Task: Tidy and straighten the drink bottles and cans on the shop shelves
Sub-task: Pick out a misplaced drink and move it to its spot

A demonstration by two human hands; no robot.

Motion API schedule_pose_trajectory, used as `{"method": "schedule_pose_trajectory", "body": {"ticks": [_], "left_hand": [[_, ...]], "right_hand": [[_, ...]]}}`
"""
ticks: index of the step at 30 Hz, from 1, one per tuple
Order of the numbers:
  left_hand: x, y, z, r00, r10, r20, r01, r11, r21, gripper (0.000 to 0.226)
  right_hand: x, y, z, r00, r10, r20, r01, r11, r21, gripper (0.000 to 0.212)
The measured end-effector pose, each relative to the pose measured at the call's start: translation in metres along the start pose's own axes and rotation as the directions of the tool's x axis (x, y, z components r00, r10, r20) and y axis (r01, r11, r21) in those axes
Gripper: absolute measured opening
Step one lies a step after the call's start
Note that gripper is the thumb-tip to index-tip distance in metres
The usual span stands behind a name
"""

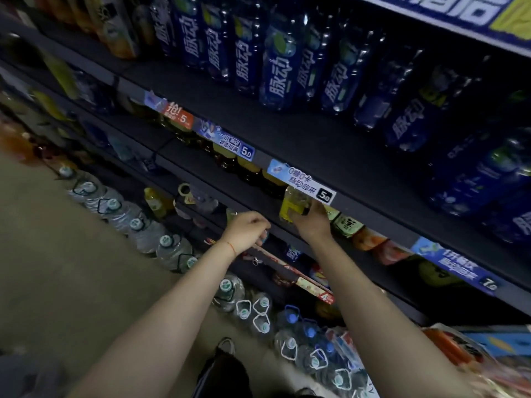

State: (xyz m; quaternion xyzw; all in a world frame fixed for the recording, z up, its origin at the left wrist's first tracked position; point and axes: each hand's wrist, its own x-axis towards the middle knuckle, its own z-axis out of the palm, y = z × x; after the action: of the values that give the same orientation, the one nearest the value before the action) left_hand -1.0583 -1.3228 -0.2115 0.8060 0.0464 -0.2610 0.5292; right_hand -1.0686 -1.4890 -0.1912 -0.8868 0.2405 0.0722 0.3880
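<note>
My right hand (311, 222) grips a yellow-labelled bottle (293, 203) at the front of the second shelf, just under the price strip (304, 182). My left hand (247, 231) hovers to its left with fingers curled; a small ring shows at its fingertips, and whether it holds anything I cannot tell. Dark bottles with yellow caps (247, 168) line the same shelf to the left. Green- and orange-labelled bottles (347, 225) stand to the right of my right hand. Tall blue bottles (278, 70) fill the shelf above.
Large water jugs with handles (143, 225) stand in a row on the floor along the shelf base. A lower shelf edge (287, 268) carries a red price strip. Bare floor (57, 268) lies at the left. My shoe (227, 346) is below.
</note>
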Motion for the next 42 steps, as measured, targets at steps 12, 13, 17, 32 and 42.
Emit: {"method": "schedule_pose_trajectory", "body": {"ticks": [12,13,17,32,42], "left_hand": [[0.026,-0.009,-0.020,0.995,0.040,0.087,-0.039,0.999,-0.018,0.021],[0.023,-0.009,-0.021,0.992,0.057,0.114,-0.057,0.998,-0.009,0.039],[0.000,-0.009,-0.025,0.966,0.074,0.248,-0.059,0.996,-0.065,0.098],[-0.245,0.171,0.063,0.780,0.616,-0.107,-0.605,0.700,-0.378,0.051],[-0.340,0.313,0.136,0.380,0.925,-0.025,-0.893,0.360,-0.268,0.055]], "right_hand": [[-0.010,-0.017,0.005,0.991,0.041,-0.124,-0.036,0.998,0.041,0.055],[-0.016,-0.017,0.003,0.994,0.032,-0.102,-0.025,0.997,0.068,0.055],[-0.044,-0.014,-0.009,0.992,-0.081,0.092,0.051,0.956,0.289,0.039],[-0.215,0.010,-0.230,0.790,-0.609,0.066,0.522,0.726,0.448,0.042],[-0.284,0.016,-0.376,0.473,-0.670,-0.572,0.848,0.521,0.091,0.054]]}}
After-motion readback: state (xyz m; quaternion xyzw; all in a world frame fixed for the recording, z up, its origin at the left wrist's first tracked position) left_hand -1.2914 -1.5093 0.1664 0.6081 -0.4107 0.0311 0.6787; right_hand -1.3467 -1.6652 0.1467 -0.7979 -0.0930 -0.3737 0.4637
